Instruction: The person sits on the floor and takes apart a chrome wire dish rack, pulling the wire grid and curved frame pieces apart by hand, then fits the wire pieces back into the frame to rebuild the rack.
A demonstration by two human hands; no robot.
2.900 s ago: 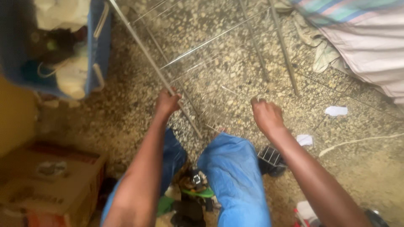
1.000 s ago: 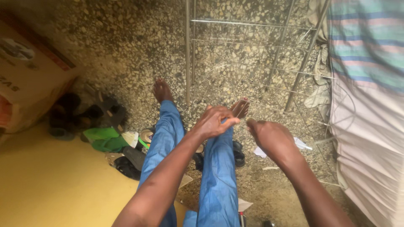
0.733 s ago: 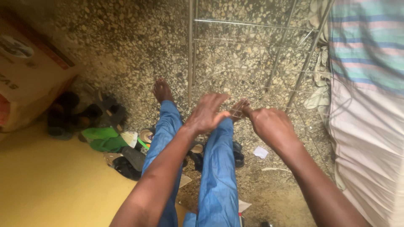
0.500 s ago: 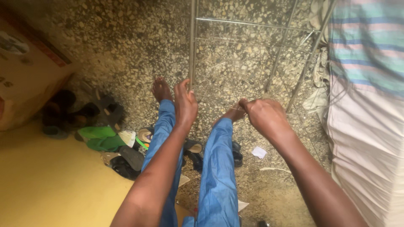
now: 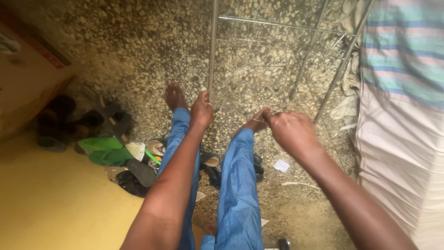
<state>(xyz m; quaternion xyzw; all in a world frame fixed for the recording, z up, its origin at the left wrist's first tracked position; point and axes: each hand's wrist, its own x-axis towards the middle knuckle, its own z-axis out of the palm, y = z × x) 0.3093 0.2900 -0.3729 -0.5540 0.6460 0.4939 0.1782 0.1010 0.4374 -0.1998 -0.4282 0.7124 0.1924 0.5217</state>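
I sit with my legs in blue trousers stretched over a speckled stone floor. My left hand [image 5: 201,110] is closed around the lower end of a metal bar [image 5: 212,51] of a wire drying rack [image 5: 296,32] that stands in front of me. My right hand [image 5: 289,129] is clenched above my right foot, pinching a thin pale string or wire [image 5: 257,115] that runs toward the rack. What the string is tied to is hard to see.
A cardboard box [image 5: 23,83] sits at the left, with dark sandals [image 5: 69,122] and a green bag [image 5: 108,150] beside my left leg. A striped cloth over a white mattress [image 5: 402,115] fills the right side. Paper scraps [image 5: 280,165] lie on the floor.
My left hand left the right hand, moved up and forward, and took hold of the rack's bar. My right hand shifted slightly toward the rack, still clenched.
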